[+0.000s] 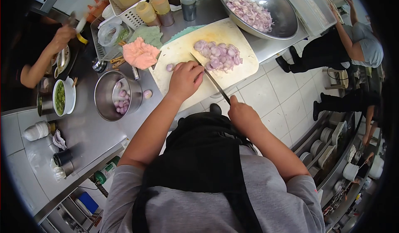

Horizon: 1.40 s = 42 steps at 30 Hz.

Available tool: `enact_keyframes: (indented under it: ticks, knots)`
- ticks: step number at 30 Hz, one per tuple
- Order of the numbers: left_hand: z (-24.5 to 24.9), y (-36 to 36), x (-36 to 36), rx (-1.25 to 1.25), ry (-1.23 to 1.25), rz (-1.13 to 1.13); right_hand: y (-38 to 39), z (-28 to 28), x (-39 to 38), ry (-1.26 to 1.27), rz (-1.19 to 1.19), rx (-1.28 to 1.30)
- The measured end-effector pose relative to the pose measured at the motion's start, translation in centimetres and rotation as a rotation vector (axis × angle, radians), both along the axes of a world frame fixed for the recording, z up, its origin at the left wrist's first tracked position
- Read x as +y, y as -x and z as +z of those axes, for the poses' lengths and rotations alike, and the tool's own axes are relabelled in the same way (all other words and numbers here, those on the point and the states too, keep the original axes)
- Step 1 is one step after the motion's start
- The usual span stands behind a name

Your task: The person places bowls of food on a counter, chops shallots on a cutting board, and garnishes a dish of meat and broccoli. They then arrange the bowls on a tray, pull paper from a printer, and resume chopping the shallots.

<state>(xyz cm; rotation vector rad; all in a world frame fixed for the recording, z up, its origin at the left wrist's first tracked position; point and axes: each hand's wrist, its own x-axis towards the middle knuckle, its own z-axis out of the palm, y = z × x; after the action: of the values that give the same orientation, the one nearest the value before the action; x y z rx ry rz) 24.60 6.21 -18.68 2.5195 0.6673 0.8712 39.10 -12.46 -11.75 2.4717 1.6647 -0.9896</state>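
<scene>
My right hand (246, 116) is wrapped round the handle of a knife (216, 83), whose blade lies across the cutting board (174, 52) towards its middle. My left hand (185, 80) rests on the board with its fingers curled, right beside the blade; whatever is under the fingertips is hidden. A pile of sliced shallots (220, 56) lies just past the blade. One peeled shallot (170, 67) sits on the board close to my left knuckles. Several whole shallots are in a steel pot (99, 96) on the left, and a single shallot (147, 94) lies beside it.
A large steel bowl (286, 29) of sliced shallots stands at the back right. Pink cloth (140, 52), squeeze bottles (188, 4) and a basket (135, 19) border the board's far left. Another person's hand (64, 35) works at left; two people stand at right.
</scene>
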Motion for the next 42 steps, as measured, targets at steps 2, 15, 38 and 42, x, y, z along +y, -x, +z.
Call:
enact_keyframes:
  ticks: [2,15,38,42]
  knots:
    - [0.2,0.0,0.0,0.005,0.009,0.007,0.1,0.5,-0.6,0.040,-0.020,0.024]
    - [0.9,1.1,0.5,0.182,-0.149,0.025,-1.1,-0.5,1.0,-0.056,-0.012,0.077]
    - [1.3,1.1,-1.1,0.145,-0.090,0.086,-0.1,2.7,1.0,0.063,0.007,0.057]
    - [1.4,1.6,-1.1,0.131,-0.103,0.015,0.4,2.0,1.0,0.139,-0.049,0.073]
